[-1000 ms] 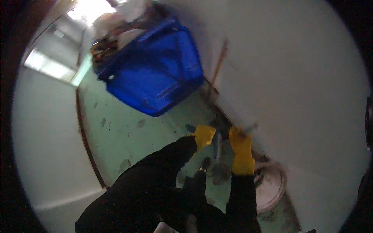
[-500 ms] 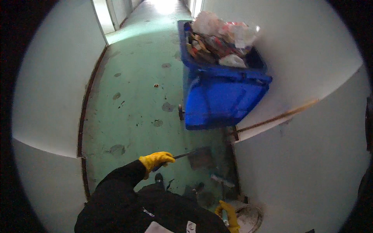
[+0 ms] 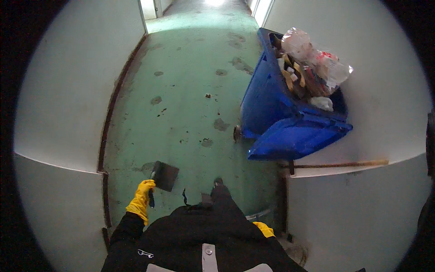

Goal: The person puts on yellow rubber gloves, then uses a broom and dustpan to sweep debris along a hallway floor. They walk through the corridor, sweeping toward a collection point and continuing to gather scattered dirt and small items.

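Gripping a scraper [image 3: 164, 176] by its dark handle, the left hand [image 3: 142, 198] in a yellow rubber glove has its fingers wrapped tight around it, low and left of the body. That scraper has a flat, squarish dark metal blade, dull and a bit grimy, held just above the floor [image 3: 190, 90] and pointing up and to the right of the fist. Dark sleeves and a black jacket fill the bottom of the shot, and a dark shoe [image 3: 219, 187] pokes out just right of the blade.

Floor's a green painted corridor, smooth but scuffed, with dark blotchy stains scattered up the middle. Pale plain walls on both sides, with a thin brown strip along the base of the left one.

Over to the right, the right hand [image 3: 264, 229] is also in a yellow glove, but only a bit of it peeks out past the jacket, so can't tell whether it's got hold of anything. Further up on the right, a big blue plastic wheeled bin [image 3: 276, 113] sits against the wall, stuffed with rubbish and a crinkly clear plastic bag [image 3: 317, 59] on top, its lid hanging down the side. It narrows the corridor quite a bit there.
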Available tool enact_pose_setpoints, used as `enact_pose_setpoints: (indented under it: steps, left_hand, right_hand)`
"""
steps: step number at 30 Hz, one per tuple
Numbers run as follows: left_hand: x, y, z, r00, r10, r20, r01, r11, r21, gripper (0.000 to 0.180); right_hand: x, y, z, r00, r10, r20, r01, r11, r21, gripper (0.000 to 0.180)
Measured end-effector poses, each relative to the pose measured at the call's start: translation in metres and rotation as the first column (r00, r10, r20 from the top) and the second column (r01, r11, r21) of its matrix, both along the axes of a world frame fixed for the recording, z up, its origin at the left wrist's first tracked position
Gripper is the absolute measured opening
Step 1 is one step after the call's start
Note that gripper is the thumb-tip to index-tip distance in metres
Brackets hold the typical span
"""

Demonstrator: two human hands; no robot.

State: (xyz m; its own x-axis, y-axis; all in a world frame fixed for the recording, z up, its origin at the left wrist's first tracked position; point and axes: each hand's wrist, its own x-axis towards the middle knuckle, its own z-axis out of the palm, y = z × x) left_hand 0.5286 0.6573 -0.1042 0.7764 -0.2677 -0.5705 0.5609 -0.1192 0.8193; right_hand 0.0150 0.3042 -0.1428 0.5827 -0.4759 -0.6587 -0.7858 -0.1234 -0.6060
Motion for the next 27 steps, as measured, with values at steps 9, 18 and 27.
enact_pose_setpoints:
  steps: [9,18,27]
  left_hand:
    - [0.091,0.076,-0.006,0.966,0.255,0.046,-0.255,0.903,0.345,0.019]
    - [0.121,0.091,0.069,0.671,0.738,-0.065,-0.727,0.673,0.137,0.034]
    - [0.302,0.036,0.008,0.55,0.798,-0.246,-0.785,0.595,0.171,0.03]
  right_hand:
    - [0.127,-0.09,0.022,1.0,-0.01,0.007,0.01,0.999,0.041,0.019]
    - [0.285,-0.137,-0.004,0.92,0.391,0.021,-0.391,0.92,0.001,0.022]
    - [0.494,-0.193,0.109,1.0,0.021,0.013,-0.023,0.978,0.206,0.023]
